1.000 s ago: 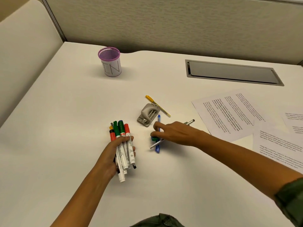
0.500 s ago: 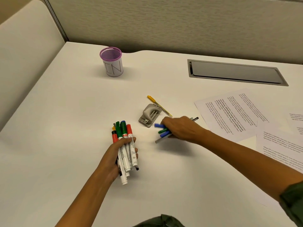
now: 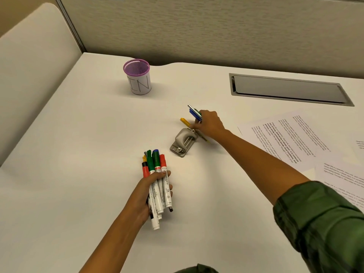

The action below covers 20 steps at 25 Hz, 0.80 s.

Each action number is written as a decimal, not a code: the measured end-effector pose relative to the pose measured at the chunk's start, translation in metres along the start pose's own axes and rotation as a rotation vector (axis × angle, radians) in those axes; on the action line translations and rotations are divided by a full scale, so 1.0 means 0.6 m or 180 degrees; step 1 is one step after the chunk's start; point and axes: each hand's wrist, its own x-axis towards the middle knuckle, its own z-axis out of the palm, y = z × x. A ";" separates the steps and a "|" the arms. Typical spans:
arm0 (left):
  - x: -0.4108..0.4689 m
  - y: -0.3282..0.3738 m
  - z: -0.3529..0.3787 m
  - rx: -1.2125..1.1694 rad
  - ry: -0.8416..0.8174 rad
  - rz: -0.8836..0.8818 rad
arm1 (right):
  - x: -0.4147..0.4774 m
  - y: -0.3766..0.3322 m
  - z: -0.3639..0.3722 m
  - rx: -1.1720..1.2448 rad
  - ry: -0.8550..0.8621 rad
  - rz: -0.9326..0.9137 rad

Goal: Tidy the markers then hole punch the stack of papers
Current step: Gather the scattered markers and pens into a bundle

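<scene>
My left hand (image 3: 146,196) grips a bundle of markers (image 3: 157,174) with green, red, blue and black caps, low over the desk's middle. My right hand (image 3: 208,123) holds a few pens (image 3: 195,112), blue, green and silver, with their ends pointing up and to the left. Its fingers touch a yellow pen (image 3: 185,121) that lies on the desk behind the grey hole punch (image 3: 184,142). Printed papers (image 3: 285,138) lie spread out at the right.
A purple mesh cup (image 3: 138,76) labelled IN stands at the back left. A grey cable hatch (image 3: 287,89) is set into the desk at the back right. A partition wall runs behind the desk.
My right hand lifted the blue, green and silver pens off the desk and moved back over the hole punch to the yellow pen. My left hand stayed in place.
</scene>
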 end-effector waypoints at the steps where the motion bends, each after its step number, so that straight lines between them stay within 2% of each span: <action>1: 0.001 0.001 -0.001 0.0015 0.0011 0.0015 | 0.006 -0.001 0.002 -0.0063 -0.0068 -0.0016; 7: 0.009 0.010 -0.007 0.0046 0.0062 0.0141 | 0.013 0.014 -0.002 -0.0807 -0.0305 0.0074; 10: 0.012 0.013 -0.008 0.0111 0.0120 0.0230 | -0.007 0.019 -0.014 -0.0905 -0.0136 0.0238; 12: 0.016 0.014 -0.006 0.0136 0.0164 0.0288 | -0.025 0.013 -0.021 -0.0296 0.0206 0.0278; 13: 0.018 0.015 -0.004 0.0141 0.0183 0.0319 | -0.037 0.006 -0.024 0.0283 0.0324 0.0293; 16: 0.022 0.020 0.003 0.0194 0.0181 0.0388 | -0.099 -0.033 -0.027 0.2034 0.0252 0.0334; 18: 0.027 0.024 0.007 0.0291 0.0163 0.0476 | -0.147 -0.065 -0.008 0.2439 -0.0006 0.0244; 20: 0.030 0.027 0.013 0.0482 0.0161 0.0629 | -0.185 -0.093 0.026 0.2305 -0.0222 0.0174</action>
